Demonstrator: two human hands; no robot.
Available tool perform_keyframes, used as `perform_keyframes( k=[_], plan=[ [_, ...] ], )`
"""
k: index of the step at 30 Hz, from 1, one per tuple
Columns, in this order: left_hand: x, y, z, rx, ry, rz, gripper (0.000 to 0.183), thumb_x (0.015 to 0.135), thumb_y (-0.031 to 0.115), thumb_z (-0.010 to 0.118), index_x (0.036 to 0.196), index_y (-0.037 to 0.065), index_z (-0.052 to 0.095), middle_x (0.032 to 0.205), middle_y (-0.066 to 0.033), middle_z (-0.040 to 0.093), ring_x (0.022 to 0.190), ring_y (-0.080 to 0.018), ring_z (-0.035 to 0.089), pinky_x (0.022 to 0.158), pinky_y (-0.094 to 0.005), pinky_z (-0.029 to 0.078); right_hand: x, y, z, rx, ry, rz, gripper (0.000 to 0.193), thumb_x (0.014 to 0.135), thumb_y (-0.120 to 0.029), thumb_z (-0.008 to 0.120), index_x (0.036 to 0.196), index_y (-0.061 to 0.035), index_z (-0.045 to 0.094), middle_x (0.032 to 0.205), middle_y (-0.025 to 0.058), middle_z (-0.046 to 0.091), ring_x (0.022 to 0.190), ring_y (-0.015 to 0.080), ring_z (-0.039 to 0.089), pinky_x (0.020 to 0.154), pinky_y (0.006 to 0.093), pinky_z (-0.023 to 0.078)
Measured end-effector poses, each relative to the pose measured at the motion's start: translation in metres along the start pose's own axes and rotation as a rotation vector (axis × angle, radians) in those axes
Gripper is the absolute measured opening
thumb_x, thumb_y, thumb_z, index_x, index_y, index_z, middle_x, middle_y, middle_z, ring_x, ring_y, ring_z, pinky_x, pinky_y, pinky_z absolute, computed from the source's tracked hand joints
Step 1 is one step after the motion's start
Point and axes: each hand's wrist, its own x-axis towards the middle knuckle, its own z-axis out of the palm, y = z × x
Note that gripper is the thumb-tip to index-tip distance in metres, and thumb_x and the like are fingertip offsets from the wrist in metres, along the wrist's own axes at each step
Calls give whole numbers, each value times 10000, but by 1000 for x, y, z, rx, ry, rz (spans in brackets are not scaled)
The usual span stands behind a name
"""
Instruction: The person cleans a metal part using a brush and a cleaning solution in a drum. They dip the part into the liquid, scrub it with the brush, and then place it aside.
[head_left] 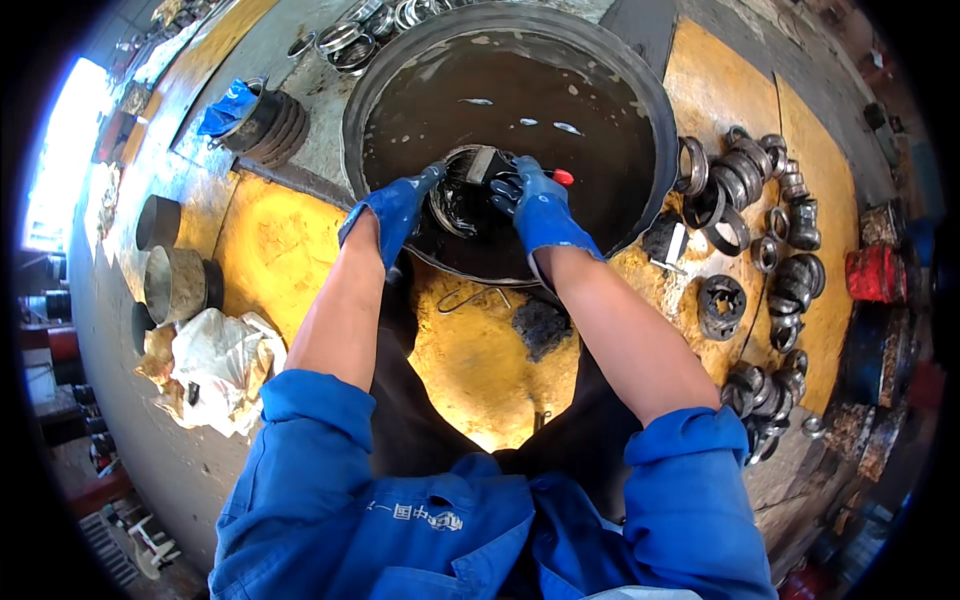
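A wide round basin [664, 130] of dark, murky liquid stands in front of me. At its near side a dark, wet metal ring [440, 206] is tilted over the liquid. My left hand [400, 205], in a blue rubber glove, is closed on the ring's left edge. My right hand [543, 205], gloved alike, is wrapped round a brush [484, 164] with a pale metal band and a red-tipped handle. The brush lies against the ring's upper right part; its bristles are hard to make out. Pale flecks float farther back on the liquid.
Several metal rings [735, 180] lie in groups on the yellow sheet at right, near a ridged round part [721, 304]. More rings [345, 42] sit behind the basin. At left are a dark pot [262, 125] with a blue cloth, metal cylinders [172, 283] and a crumpled plastic bag [222, 360].
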Motion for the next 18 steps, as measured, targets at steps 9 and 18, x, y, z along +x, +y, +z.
perform_keyframes(
  k=[9, 18],
  plan=[
    [8, -3, 6, -36, -14, -69, 625, 987, 505, 592, 1378, 18, 602, 1425, -155, 588, 1311, -237, 507, 1137, -341, 337, 0, 13, 12, 31, -180, 111, 260, 950, -258, 661, 1091, -39, 676, 947, 120, 737, 719, 246, 730, 600, 371, 599],
    [91, -43, 14, 48, -55, 144, 480, 852, 159, 761, 1263, -61, 645, 1168, -156, 718, 1051, -233, 665, 962, -358, 497, -3, -17, -1, -767, -335, -20, 327, 914, -306, 721, 1064, -15, 725, 891, 138, 754, 717, 220, 730, 652, 355, 610]
  ],
)
